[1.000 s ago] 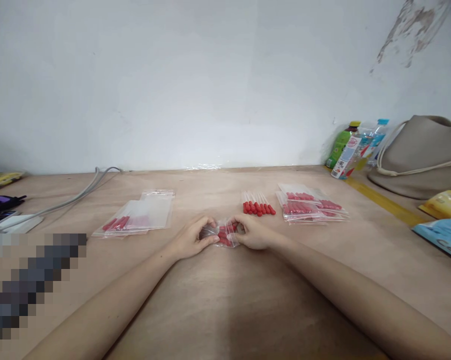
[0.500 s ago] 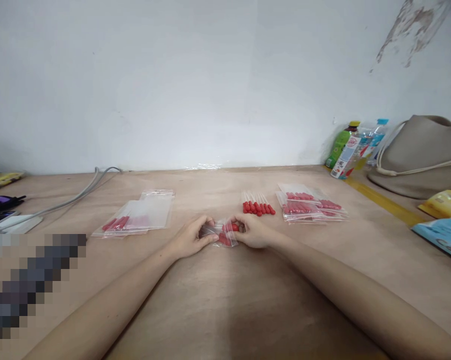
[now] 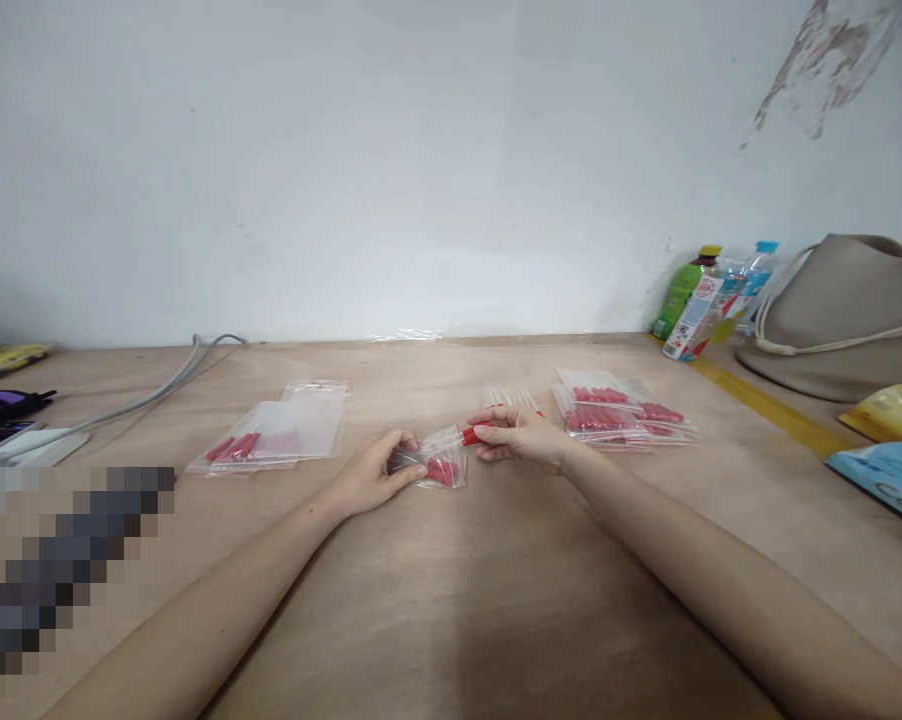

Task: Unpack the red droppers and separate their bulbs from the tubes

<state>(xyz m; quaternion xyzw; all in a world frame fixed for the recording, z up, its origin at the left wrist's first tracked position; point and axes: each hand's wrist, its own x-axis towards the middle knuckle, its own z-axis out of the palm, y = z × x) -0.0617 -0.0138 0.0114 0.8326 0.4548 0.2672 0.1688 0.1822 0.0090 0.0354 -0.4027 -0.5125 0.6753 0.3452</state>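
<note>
My left hand (image 3: 376, 474) pinches the left end of a small clear zip bag (image 3: 440, 464) that lies on the wooden table (image 3: 458, 600) and holds red-tipped sticks. My right hand (image 3: 522, 438) is just to its right, fingers closed on a red-tipped stick (image 3: 472, 434) whose red end points at the bag's opening. Behind that hand lies a loose row of red-tipped sticks (image 3: 509, 396), partly hidden by it.
A stack of filled bags (image 3: 622, 410) lies to the right, and flat clear bags (image 3: 278, 432) to the left. A grey cable (image 3: 151, 392) runs at back left. Bottles (image 3: 702, 298), a beige bag (image 3: 848, 310) and coloured packets (image 3: 890, 455) sit at the right.
My right hand has left the small bag, moved up and to the right, and now holds a red-tipped stick. My left hand stays on the bag.
</note>
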